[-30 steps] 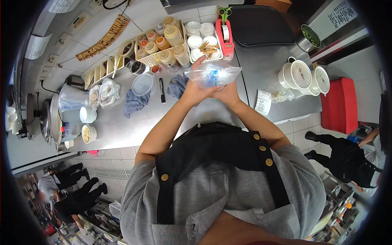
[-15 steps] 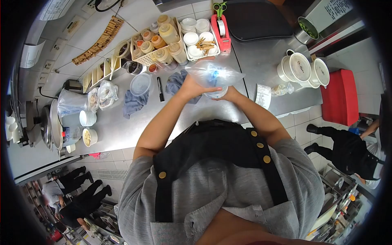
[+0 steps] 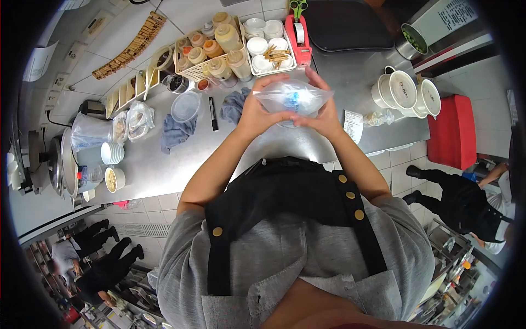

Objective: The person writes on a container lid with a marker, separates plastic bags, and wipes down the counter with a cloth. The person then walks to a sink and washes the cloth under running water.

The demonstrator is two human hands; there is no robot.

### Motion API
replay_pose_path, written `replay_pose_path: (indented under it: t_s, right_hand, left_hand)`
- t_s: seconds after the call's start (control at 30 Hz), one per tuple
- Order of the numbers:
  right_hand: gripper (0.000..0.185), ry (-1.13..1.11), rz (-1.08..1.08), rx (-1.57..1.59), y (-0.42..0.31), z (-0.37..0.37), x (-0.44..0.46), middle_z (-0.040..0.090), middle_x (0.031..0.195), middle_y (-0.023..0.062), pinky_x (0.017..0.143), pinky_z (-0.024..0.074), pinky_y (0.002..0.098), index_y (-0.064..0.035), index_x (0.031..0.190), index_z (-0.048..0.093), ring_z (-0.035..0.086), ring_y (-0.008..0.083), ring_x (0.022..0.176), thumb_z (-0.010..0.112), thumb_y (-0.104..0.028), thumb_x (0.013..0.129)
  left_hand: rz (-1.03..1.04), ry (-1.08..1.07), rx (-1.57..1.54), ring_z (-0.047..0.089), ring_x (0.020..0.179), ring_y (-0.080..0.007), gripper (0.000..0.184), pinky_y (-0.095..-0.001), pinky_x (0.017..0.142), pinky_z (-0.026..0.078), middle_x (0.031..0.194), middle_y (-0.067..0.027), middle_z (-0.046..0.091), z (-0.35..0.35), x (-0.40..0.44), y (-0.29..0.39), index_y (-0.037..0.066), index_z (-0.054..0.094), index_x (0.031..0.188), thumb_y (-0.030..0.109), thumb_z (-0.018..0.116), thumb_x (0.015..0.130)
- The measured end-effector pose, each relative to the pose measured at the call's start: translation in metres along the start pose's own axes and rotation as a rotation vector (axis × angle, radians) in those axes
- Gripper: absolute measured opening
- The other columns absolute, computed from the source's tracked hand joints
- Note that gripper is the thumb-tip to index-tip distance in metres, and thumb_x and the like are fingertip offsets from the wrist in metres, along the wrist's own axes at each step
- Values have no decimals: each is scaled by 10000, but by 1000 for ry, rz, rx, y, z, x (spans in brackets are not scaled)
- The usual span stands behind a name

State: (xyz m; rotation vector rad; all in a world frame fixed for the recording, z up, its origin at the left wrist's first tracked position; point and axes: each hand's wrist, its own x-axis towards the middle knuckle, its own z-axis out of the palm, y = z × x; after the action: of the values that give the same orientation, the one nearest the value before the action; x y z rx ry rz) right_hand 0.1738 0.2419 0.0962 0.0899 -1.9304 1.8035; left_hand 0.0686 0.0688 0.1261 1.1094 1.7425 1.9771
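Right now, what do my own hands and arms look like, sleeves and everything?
Your left hand and right hand are both bare, with no gloves. The forearms are uncovered too, with no watch or bracelet visible on either wrist. Plain heather-grey fabric covers the upper arms: the left sleeve and right sleeve are short and loose.

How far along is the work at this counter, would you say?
The white tubs at right look finished: lidded. The left hand and right hand hold a clear bag above the counter. Seemingly left: setting that bag down, perhaps covering the open tub at left.
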Motion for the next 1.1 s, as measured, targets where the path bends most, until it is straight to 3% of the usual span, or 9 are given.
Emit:
replay_pose_path:
  t_s: [0.1,0.17,0.4,0.67,0.77,0.87,0.93,1.0,1.1]
  right_hand:
    - [977,-14,-77,25,11,9,8,434,1433,192,1097,342,386,-2,1361,428,427,279,1334,950,-223,565]
    - [909,-28,-86,72,26,16,2,464,1399,181,1065,382,372,-5,1321,454,481,267,1284,942,-211,583]
    - [822,108,95,-19,64,32,-28,572,1265,148,1012,433,377,-8,1275,499,554,263,1184,910,-215,594]
    - [726,-78,76,-237,107,20,-48,627,1210,146,989,457,399,-24,1243,570,605,288,1125,878,-220,616]
    - [845,-168,419,-247,132,6,-62,613,1237,149,1003,446,403,-12,1311,504,589,300,1158,896,-179,582]
    - [976,-103,229,-320,124,-2,-74,598,1251,162,1010,437,399,2,1358,422,571,308,1184,921,-149,533]
    - [1079,-62,321,-232,129,0,-86,583,1265,178,1012,436,386,7,1388,359,556,307,1202,944,-155,496]
    - [1013,-81,448,-345,137,0,-85,588,1250,177,995,450,385,-7,1369,394,563,293,1180,945,-193,541]
    - [729,-212,433,-259,124,19,-68,631,1183,131,961,472,370,8,1195,560,590,235,1117,928,-257,625]
  left_hand:
    - [88,-73,128,596,1099,-212,713,-356,964,467,1186,-129,621,0,1,-8,-1,514,1247,143,894,661]
    - [-159,-237,276,628,964,-182,463,-337,901,487,1018,-91,673,-10,-2,-8,8,609,1107,72,839,711]
    - [-220,-50,8,613,906,-162,451,-329,867,491,952,-61,667,16,-27,-52,11,623,1067,137,862,706]
    - [-305,-90,208,566,1114,-227,898,-352,977,443,1228,-141,592,18,-47,-90,-24,502,1287,324,941,584]
    - [-119,-311,583,425,1330,-313,1232,-408,1124,305,1420,-209,440,-6,-57,-98,-10,272,1458,425,942,521]
    - [-119,-49,334,351,1391,-341,1313,-423,1156,251,1453,-237,392,-43,-54,-70,-8,190,1490,437,936,505]
    - [-19,-7,328,309,1411,-366,1166,-452,1164,232,1487,-241,355,-44,-22,18,-21,314,1460,373,922,546]
    - [278,-255,571,360,1374,-368,1008,-463,1151,254,1434,-200,433,-26,11,81,80,405,1440,369,887,603]
    - [260,-333,885,601,1055,-369,549,-462,858,494,1102,-153,578,7,13,77,173,578,1202,305,781,709]
